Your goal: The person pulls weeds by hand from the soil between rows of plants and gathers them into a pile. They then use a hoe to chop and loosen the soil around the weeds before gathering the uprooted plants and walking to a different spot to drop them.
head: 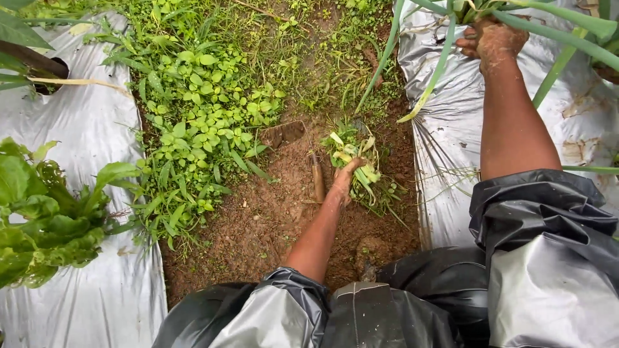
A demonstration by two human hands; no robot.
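My left hand point(343, 180) reaches down to the bare brown soil in the furrow and closes around a bunch of pulled weeds point(358, 156) with green and yellowish leaves. A small hand hoe point(303, 151) with a wooden handle lies on the soil just left of that hand. My right hand point(493, 40), caked in mud, rests at the base of a plant with long green leaves point(445, 48) on the right bed, fingers curled; what it grips is hidden. Both arms come out of grey and black waterproof sleeves point(541, 219).
Silver plastic mulch covers the left bed point(77, 135) and the right bed point(445, 148). A leafy green lettuce-like plant point(45, 212) grows at left. Dense low weeds point(200, 96) fill the upper furrow. Bare soil point(258, 225) lies near me.
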